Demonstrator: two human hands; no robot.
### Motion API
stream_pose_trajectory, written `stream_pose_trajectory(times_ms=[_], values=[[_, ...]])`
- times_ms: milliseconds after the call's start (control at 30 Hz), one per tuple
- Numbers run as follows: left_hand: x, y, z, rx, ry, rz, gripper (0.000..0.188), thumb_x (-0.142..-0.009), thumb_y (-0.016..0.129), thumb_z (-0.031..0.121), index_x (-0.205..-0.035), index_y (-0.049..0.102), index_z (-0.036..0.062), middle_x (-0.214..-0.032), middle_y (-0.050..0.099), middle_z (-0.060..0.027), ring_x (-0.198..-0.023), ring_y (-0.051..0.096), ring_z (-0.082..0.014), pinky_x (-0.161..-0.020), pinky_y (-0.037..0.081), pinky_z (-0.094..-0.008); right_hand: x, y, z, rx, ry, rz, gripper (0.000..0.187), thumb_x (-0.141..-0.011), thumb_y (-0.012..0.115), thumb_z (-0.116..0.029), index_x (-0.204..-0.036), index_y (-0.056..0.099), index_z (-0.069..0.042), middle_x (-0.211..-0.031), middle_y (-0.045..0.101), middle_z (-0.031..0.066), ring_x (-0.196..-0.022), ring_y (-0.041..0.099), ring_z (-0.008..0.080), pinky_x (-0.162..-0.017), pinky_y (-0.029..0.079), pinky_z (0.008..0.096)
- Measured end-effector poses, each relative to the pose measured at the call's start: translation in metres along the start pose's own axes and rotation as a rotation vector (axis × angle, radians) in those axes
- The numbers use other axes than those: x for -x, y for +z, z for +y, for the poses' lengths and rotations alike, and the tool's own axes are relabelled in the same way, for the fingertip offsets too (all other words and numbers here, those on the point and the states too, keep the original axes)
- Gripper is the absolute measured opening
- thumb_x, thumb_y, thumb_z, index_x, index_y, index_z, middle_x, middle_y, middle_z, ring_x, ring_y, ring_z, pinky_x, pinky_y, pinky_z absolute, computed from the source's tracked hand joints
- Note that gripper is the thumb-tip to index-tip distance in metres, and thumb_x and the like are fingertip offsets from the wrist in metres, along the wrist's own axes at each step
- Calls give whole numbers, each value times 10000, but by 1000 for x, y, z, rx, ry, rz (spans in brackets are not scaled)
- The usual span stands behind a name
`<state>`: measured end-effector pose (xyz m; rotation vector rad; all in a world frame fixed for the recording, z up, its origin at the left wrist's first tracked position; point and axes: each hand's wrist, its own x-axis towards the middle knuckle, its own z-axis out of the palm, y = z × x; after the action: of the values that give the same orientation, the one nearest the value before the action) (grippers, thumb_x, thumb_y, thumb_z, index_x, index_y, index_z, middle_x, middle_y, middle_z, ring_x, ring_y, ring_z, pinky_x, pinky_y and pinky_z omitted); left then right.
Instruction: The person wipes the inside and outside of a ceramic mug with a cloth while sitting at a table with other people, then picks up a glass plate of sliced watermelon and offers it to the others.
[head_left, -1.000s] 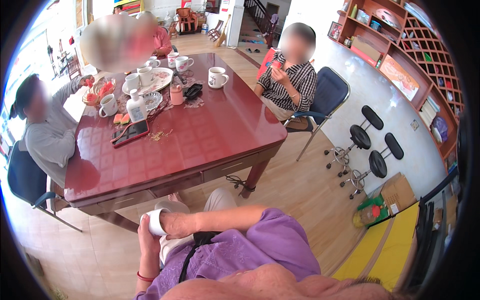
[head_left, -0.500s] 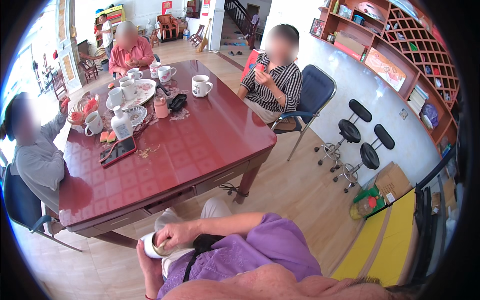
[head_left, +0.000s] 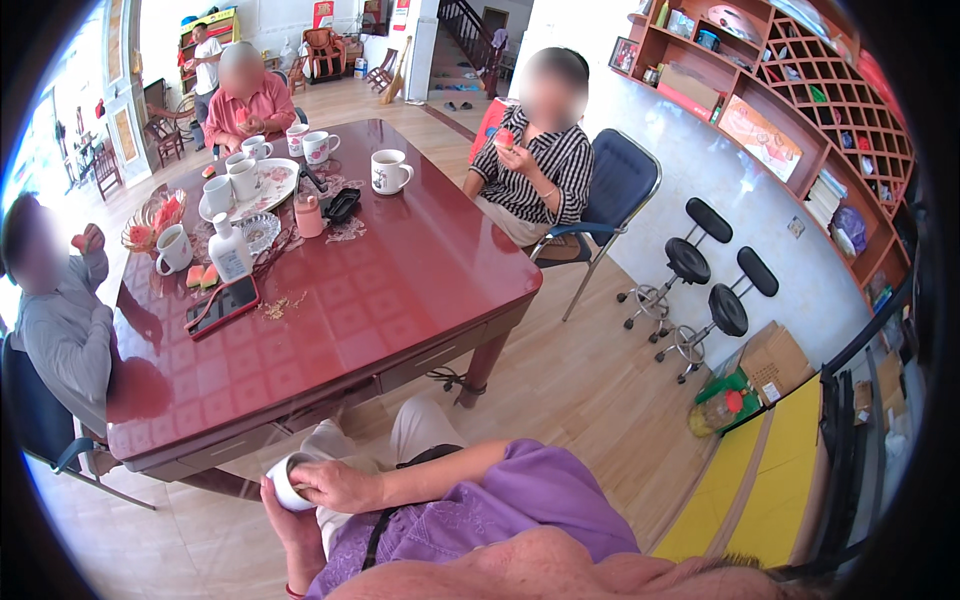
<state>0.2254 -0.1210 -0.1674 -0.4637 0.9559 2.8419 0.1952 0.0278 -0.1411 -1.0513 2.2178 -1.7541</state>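
I saw the right hand [head_left: 335,487] lying over the rim of a small white cup [head_left: 287,484], fingers curled on it. The left hand [head_left: 290,525] cupped it from beneath, below the red surface [head_left: 380,300] edge.

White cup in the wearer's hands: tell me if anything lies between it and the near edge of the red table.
Nothing visible does. The white cup sits between the left hand and right hand, just below the red table; its near edge is bare.

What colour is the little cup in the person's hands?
White. The cup sits between the left hand and right hand, best seen in the head view.
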Motion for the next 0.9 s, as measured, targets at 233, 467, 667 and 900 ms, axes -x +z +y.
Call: stream_pose_trajectory(times_ms=[233,467,667,900], values=[[4,5,8,-63,-39,-80,436,-918,496,417,-1127,542,38,-1046,630,-127,-980,605,-270,-895,474,-400,9,-11,-3,303,-395,-232,355,-744,622,-81,-1061,542,58,-960,601,227,-917,582,405,-828,471,435],[-2,6,8,-171,-135,3,451,-927,525,417,-1154,528,27,-1096,618,-108,-995,608,-266,-891,484,-412,6,-10,25,366,-404,-233,346,-737,693,-184,-955,553,46,-866,609,202,-822,603,371,-741,482,444],[-5,12,13,-200,-94,-41,465,-933,516,435,-1154,540,26,-1087,626,-114,-1011,607,-262,-895,482,-405,2,-10,25,389,-502,-105,312,-747,688,-193,-915,545,27,-832,599,189,-789,596,366,-717,474,444],[-3,14,11,-177,-124,-72,457,-937,509,422,-1155,545,23,-1098,627,-116,-1021,600,-262,-920,465,-403,6,-11,24,440,-499,-131,314,-738,685,-180,-934,568,36,-853,605,181,-818,611,350,-740,491,431]])
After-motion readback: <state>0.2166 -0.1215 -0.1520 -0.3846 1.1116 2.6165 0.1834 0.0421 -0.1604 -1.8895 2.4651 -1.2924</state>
